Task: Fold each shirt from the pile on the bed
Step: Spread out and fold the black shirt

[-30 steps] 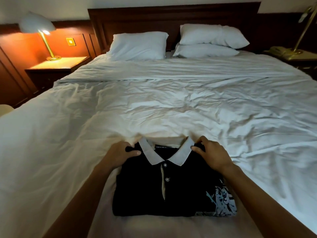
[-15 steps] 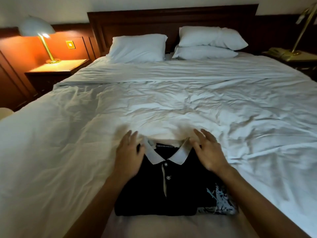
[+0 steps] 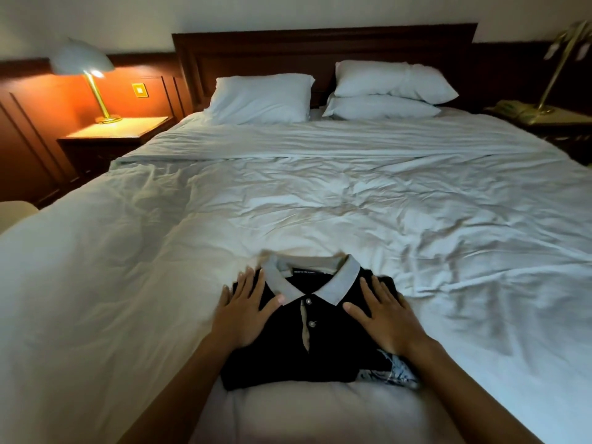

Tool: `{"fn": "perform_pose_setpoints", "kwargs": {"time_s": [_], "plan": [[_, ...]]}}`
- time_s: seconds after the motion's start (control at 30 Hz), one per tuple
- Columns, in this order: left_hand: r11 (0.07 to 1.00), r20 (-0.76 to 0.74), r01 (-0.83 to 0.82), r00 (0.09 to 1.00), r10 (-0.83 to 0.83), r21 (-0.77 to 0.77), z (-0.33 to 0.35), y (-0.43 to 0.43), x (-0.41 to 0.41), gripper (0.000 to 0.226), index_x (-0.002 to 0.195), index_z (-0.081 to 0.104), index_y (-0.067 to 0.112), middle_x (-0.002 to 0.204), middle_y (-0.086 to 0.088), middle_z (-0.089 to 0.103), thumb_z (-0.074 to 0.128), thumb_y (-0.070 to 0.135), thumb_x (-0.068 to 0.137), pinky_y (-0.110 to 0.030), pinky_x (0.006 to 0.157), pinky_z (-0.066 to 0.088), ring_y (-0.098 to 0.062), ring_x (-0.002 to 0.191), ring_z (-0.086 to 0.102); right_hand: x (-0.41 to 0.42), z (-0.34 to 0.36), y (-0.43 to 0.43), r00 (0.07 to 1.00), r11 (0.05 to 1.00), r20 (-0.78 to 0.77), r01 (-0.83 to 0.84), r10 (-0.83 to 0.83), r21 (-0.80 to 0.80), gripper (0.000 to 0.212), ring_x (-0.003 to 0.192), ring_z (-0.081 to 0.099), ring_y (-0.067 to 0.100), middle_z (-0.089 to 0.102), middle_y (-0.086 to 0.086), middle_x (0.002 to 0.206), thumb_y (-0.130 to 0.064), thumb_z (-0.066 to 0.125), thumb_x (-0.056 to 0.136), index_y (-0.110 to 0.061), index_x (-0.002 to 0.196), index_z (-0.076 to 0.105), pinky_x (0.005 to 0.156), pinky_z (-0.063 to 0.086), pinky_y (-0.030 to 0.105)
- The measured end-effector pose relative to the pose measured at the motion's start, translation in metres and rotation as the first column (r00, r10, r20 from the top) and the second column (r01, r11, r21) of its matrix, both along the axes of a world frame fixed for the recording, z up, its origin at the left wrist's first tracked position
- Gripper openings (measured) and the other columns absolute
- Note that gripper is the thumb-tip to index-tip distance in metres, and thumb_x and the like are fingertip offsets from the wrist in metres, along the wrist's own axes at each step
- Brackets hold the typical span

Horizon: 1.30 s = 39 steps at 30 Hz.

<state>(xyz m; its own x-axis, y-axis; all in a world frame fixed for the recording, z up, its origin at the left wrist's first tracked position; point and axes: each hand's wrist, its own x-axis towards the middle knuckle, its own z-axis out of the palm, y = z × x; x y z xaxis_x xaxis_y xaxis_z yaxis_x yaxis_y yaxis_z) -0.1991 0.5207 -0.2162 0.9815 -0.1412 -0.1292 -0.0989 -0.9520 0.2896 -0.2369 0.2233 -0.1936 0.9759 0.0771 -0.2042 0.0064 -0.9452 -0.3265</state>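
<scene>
Shirt [image 3: 320,347], black with a pale collar, lies folded on the near part of the bed [image 3: 352,213]. Left hand [image 3: 245,310] and right hand [image 3: 386,317] rest flat on it, fingers spread, gripping nothing.

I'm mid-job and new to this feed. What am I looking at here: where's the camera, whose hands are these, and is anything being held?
There is no machine: a person works bare-handed, and the single camera sits on their head, looking forward and down. The left hand and right hand lie flat, fingers spread, on a folded black polo shirt with a pale collar. Nothing is gripped; they only press on it. The shirt lies on a white bed with three pillows at the head. A lit lamp stands on a nightstand beside the bed.
</scene>
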Motion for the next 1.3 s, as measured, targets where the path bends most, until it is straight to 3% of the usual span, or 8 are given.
{"fn": "perform_pose_setpoints", "kwargs": {"time_s": [0.17,0.4,0.5,0.6,0.77,0.9,1.03,1.3], "plan": [[0.984,0.015,-0.097,0.995,0.1,-0.147,0.018,0.009,0.014,0.089,0.16,0.015,0.031,0.167,0.002,0.014,0.032,0.081,0.088,-0.044,0.123,0.007,-0.02,0.154,0.008,0.022,0.017,-0.008,0.956,0.995,0.276,0.09,-0.098,0.04,0.099,0.139,0.03,0.025,0.036,0.002,0.152,-0.089,0.009,0.075,-0.028,0.148,0.036,0.11,0.027,0.044],[0.897,-0.101,-0.139,0.989,0.106,-0.42,0.039,0.013,0.053,0.11,0.129,0.06,0.024,0.124,0.003,0.065,0.051,0.1,0.051,-0.032,0.094,0.046,-0.018,0.114,0.061,0.078,0.03,-0.019,0.999,0.959,-0.004,-0.041,0.044,0.281,0.085,0.131,0.047,0.023,0.051,0.001,0.142,-0.079,0.056,0.076,-0.03,0.144,0.046,0.108,0.038,0.042],[0.916,-0.176,-0.109,0.983,0.042,-0.387,0.04,0.01,0.07,0.079,0.102,0.068,0.026,0.095,0.011,0.068,0.067,0.088,0.054,-0.024,0.074,0.047,-0.007,0.088,0.064,0.093,0.03,-0.017,0.994,0.936,-0.046,-0.082,0.104,0.343,0.066,0.116,0.058,0.014,0.061,-0.013,0.12,-0.069,0.073,0.07,-0.034,0.125,0.058,0.095,0.047,0.031],[0.928,-0.271,-0.06,0.962,-0.045,-0.368,0.038,0.01,0.085,0.065,0.096,0.075,0.024,0.091,0.006,0.075,0.081,0.075,0.055,-0.031,0.079,0.054,-0.008,0.082,0.069,0.111,0.028,-0.023,0.982,0.941,-0.144,-0.065,0.119,0.333,0.072,0.108,0.059,0.011,0.061,-0.013,0.115,-0.067,0.08,0.064,-0.027,0.121,0.06,0.085,0.046,0.027],[0.859,-0.283,-0.117,0.958,-0.034,-0.498,0.064,0.017,0.079,0.04,0.08,0.078,0.024,0.081,0.007,0.077,0.087,0.059,0.061,-0.025,0.068,0.053,-0.006,0.074,0.072,0.128,0.046,-0.017,0.93,0.919,-0.238,-0.189,0.281,0.346,0.078,0.085,0.069,0.031,0.072,0.015,0.092,-0.076,0.078,0.058,-0.006,0.093,0.073,0.068,0.046,0.035],[0.744,-0.263,-0.192,0.964,0.022,-0.64,0.151,0.055,0.049,0.038,0.093,0.077,0.019,0.087,0.008,0.078,0.089,0.041,0.064,-0.021,0.071,0.056,-0.008,0.082,0.073,0.136,0.138,0.026,0.945,0.903,-0.106,-0.258,0.311,0.344,0.078,0.071,0.065,0.025,0.068,0.016,0.078,-0.079,0.072,0.06,-0.005,0.084,0.071,0.059,0.042,0.033],[0.651,-0.085,-0.23,0.966,0.246,-0.723,0.283,0.145,0.002,0.039,0.088,0.078,0.032,0.085,0.011,0.077,0.091,0.053,0.058,-0.024,0.072,0.059,-0.006,0.081,0.073,0.14,0.285,0.129,0.904,0.827,0.054,-0.411,0.424,0.384,0.047,0.083,0.064,-0.005,0.072,-0.013,0.088,-0.06,0.079,0.065,-0.026,0.098,0.075,0.069,0.05,0.017],[0.588,0.207,-0.344,0.71,0.674,-0.732,0.544,0.399,-0.179,0.034,0.088,0.065,0.027,0.078,0.028,0.07,0.083,0.041,0.064,-0.013,0.062,0.052,0.005,0.075,0.068,0.087,0.539,0.458,0.633,0.478,0.318,-0.757,0.706,0.445,0.039,0.083,0.059,-0.018,0.064,-0.028,0.075,-0.039,0.085,0.066,-0.041,0.096,0.06,0.068,0.044,0.003]]}}
